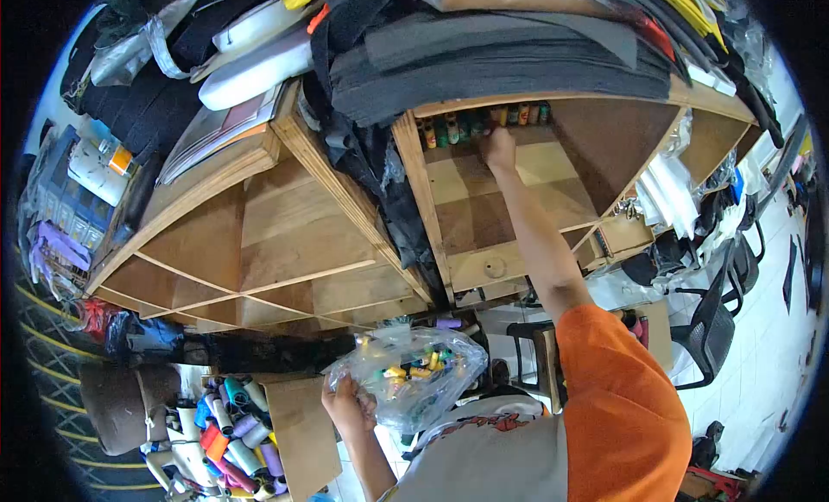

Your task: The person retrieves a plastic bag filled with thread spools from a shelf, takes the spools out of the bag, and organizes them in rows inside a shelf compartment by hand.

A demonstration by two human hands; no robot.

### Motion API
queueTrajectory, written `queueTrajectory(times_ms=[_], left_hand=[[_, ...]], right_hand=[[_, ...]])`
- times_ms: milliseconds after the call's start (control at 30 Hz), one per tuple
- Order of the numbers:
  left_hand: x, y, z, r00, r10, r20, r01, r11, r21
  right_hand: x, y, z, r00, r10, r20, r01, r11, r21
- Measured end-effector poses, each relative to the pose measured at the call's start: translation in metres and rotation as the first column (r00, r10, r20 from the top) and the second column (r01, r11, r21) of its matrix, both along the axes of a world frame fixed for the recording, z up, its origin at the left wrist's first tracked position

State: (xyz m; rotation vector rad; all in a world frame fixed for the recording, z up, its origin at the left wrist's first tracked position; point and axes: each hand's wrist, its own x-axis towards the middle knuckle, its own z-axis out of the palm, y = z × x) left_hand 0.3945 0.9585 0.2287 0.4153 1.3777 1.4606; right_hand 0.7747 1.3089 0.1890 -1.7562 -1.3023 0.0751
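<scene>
My left hand [350, 404] is closed on the edge of a clear plastic bag [466, 359], low in front of my body. Inside the bag lie several small cylinders [419, 371] in yellow, green and dark colours. My right arm stretches up into a wooden shelf compartment, where my right hand [498, 148] is at a row of small upright cylinders [452, 129] along the back. Its fingers are closed at a yellow-topped cylinder [500, 116], partly hidden by the hand. What the cylinders contain is too small to make out.
The wooden shelf unit [418, 161] has dark fabric sheets [501, 61] stacked on top. Another wooden unit [285, 148] stands left. At lower left, a cardboard box [302, 433] sits beside many coloured thread cones [246, 459]. A black chair [712, 333] stands right.
</scene>
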Motion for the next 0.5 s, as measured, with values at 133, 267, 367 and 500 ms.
queueTrajectory(times_ms=[133, 267, 367, 500], left_hand=[[0.000, 0.003, 0.005, 0.997, 0.068, -0.036, -0.070, 0.994, -0.082], [0.000, 0.006, 0.006, 0.997, 0.062, -0.047, -0.066, 0.995, -0.077], [0.000, 0.007, 0.004, 0.997, 0.069, -0.038, -0.071, 0.996, -0.057], [0.000, 0.006, 0.003, 0.998, 0.044, -0.039, -0.045, 0.999, -0.016]], right_hand=[[0.001, 0.024, -0.020, 0.998, -0.070, -0.005, 0.069, 0.988, -0.140], [-0.005, 0.013, -0.006, 0.998, -0.063, -0.013, 0.060, 0.986, -0.155], [-0.003, 0.017, -0.014, 0.997, -0.071, -0.002, 0.070, 0.988, -0.134], [-0.001, 0.018, -0.017, 0.996, -0.056, 0.066, 0.055, 0.998, 0.015]])
